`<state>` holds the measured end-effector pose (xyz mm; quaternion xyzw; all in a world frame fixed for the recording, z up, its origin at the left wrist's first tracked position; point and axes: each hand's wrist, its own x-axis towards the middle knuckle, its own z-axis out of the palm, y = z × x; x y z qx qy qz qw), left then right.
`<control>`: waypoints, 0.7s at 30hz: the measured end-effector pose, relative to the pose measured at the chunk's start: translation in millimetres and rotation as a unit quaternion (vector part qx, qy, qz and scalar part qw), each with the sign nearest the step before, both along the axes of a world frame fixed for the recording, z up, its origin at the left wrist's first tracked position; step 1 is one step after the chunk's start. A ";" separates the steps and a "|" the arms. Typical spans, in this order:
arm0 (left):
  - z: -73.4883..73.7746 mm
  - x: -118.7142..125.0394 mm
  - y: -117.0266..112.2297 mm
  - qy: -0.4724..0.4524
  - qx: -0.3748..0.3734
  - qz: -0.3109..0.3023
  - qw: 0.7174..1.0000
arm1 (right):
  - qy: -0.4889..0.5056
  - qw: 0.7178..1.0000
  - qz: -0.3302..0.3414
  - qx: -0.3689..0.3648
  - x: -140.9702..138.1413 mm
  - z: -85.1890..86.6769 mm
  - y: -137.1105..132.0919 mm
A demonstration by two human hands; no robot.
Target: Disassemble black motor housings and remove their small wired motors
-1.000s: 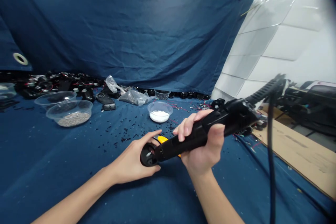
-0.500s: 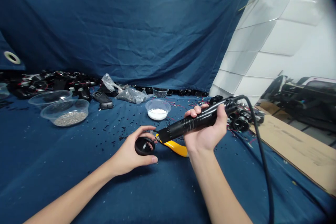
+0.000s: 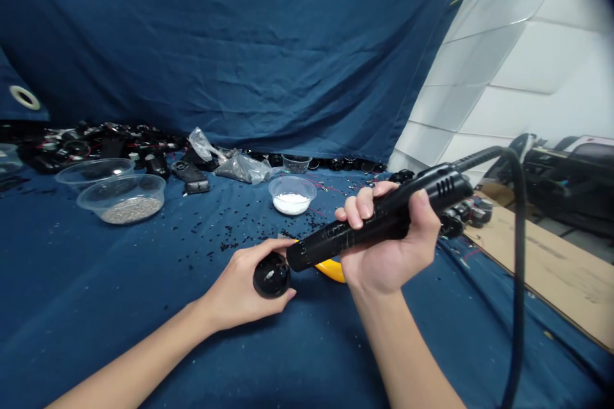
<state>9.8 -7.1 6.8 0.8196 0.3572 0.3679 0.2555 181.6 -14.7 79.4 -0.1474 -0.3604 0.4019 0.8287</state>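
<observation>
The right hand's fingers (image 3: 364,211) are clenched around a black corded handle (image 3: 369,227), with the thumb pressed on its upper side. The left hand's fingers (image 3: 271,250) curl over a round black piece (image 3: 271,275) with a small shiny spot on its face, cupping it in the palm. The right hand (image 3: 388,255) and left hand (image 3: 240,284) hold these two things just beside each other, the handle's narrow end at the round piece; whether they touch is hard to tell. A black cable (image 3: 519,255) arcs from the handle's far end and drops out of view. Under the handle lies a curved yellow tool grip (image 3: 330,271), mostly hidden.

Around them, a blue cloth-covered surface (image 3: 96,319) is scattered with black granules (image 3: 230,246). Ahead sit a clear bowl of white granules (image 3: 291,204) and a clear bowl of grey granules (image 3: 122,209), with another clear bowl (image 3: 93,170) behind it. Further back lie a crumpled plastic bag (image 3: 242,169) and a heap of black parts with red wires (image 3: 91,148). A cardboard sheet (image 3: 542,275) lies at the right.
</observation>
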 end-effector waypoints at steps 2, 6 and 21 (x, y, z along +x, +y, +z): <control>-0.3 -0.7 -0.8 0.003 0.009 -0.004 1.000 | -0.006 1.000 0.002 -0.004 1.0 0.1 -0.3; 0.7 -0.3 -2.6 -0.001 0.013 -0.016 1.000 | -0.005 1.000 0.013 -0.006 1.0 -0.2 -0.6; 5.7 2.9 -6.4 -0.032 -0.076 -0.048 0.995 | -0.031 0.999 0.019 -0.002 0.8 -0.7 -0.3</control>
